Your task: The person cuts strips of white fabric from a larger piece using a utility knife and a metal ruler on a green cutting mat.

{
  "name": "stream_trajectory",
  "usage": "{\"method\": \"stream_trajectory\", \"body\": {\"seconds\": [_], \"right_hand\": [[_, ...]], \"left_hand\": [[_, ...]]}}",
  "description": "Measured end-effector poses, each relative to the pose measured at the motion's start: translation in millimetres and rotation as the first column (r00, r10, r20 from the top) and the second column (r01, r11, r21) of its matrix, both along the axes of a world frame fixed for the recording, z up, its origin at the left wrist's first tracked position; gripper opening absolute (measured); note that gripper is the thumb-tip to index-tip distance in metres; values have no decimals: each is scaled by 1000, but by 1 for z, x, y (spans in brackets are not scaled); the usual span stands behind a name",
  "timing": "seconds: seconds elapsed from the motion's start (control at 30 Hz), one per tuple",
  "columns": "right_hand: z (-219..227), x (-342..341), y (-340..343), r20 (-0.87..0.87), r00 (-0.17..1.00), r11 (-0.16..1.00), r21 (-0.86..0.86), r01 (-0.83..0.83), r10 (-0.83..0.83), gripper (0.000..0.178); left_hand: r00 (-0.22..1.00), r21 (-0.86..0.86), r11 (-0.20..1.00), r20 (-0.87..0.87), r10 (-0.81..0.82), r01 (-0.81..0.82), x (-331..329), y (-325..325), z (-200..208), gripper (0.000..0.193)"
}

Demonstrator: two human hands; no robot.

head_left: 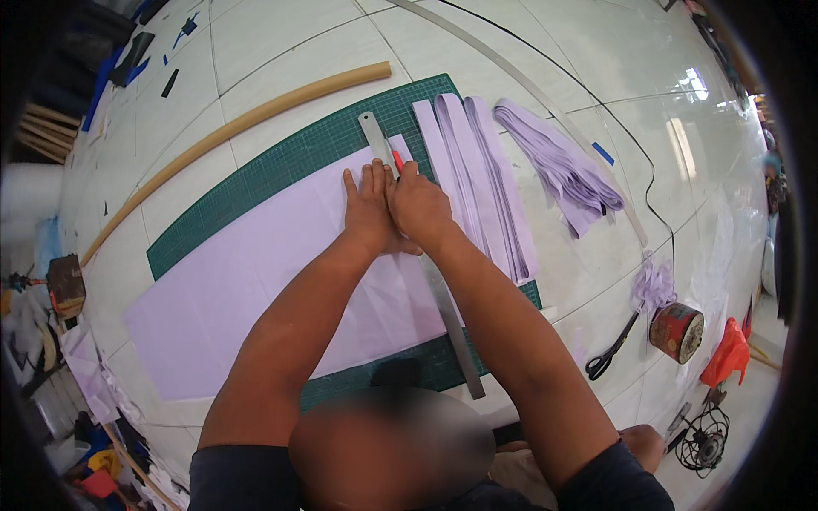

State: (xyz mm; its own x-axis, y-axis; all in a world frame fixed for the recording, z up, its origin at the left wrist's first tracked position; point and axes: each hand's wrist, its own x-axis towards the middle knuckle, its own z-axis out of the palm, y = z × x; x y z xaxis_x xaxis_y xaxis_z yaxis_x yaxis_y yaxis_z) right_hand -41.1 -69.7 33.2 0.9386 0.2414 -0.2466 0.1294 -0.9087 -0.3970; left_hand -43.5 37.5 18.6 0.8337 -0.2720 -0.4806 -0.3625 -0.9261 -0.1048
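A broad sheet of lilac fabric [264, 264] lies over a green cutting mat [298, 140] on the floor. Across its right part runs a long steel ruler [445, 311], slanting from the far side towards me. My left hand [368, 215] presses on the ruler and the fabric, fingers stretched out, thumb partly under my right wrist. Closed around a red cutter knife [398, 160], my right hand [419, 204] rests against the ruler's right edge; the blade is too small to make out. Folded lilac strips [477, 187] lie just right of it on the mat.
A bundle of lilac fabric [554, 162] sits right of the mat. Black scissors [612, 349] and a red tin [676, 332] are at the near right. A curved-looking brown tube [230, 128] lies beyond the mat, a long metal strip [511, 68] at the far right.
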Motion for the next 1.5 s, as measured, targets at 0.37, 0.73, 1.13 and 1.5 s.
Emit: {"method": "stream_trajectory", "body": {"seconds": [0.37,0.73,1.13,1.5], "right_hand": [[3,16,-13,-265,935,933,207,295,-237,39],[21,-104,-57,-479,849,953,75,293,-223,29],[38,-279,-118,-575,778,963,-78,258,-255,27],[70,-275,-129,-520,827,977,-99,191,-215,28]], "left_hand": [[999,-15,999,9,-43,44,1,-14,5,145],[998,75,997,-59,-16,21,4,-13,16,151],[997,95,995,-74,-14,21,4,-11,13,151],[995,94,995,-99,-18,28,5,-12,14,153]]}}
